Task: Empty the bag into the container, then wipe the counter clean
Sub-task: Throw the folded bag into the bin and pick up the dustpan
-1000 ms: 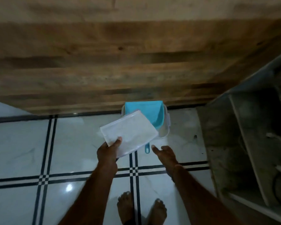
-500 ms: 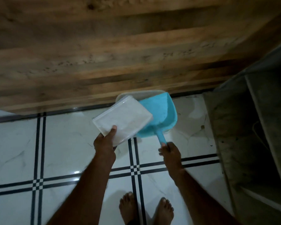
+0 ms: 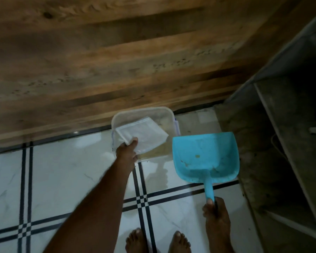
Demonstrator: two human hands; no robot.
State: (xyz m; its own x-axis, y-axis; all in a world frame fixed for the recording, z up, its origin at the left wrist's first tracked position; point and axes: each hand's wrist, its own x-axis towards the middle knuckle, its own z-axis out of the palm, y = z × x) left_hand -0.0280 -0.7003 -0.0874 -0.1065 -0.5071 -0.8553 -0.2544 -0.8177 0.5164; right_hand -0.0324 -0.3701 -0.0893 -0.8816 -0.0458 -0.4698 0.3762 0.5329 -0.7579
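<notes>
Left grip (image 3: 127,149) pinches lid (image 3: 144,136) over container (image 3: 169,115); right grip (image 3: 214,210) holds dustpan (image 3: 204,154).

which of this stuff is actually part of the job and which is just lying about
Part of the job:
bag, pinched by the left hand
clear container under it

Just about:
blue dustpan, gripped by the right hand
grey shelf unit
wooden panel

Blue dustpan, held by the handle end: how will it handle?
Probably light: the right hand carries the dustpan from its handle tip alone. Likely stiff: the pan holds its shape cantilevered. Smooth handle may twist in the grip.
</notes>
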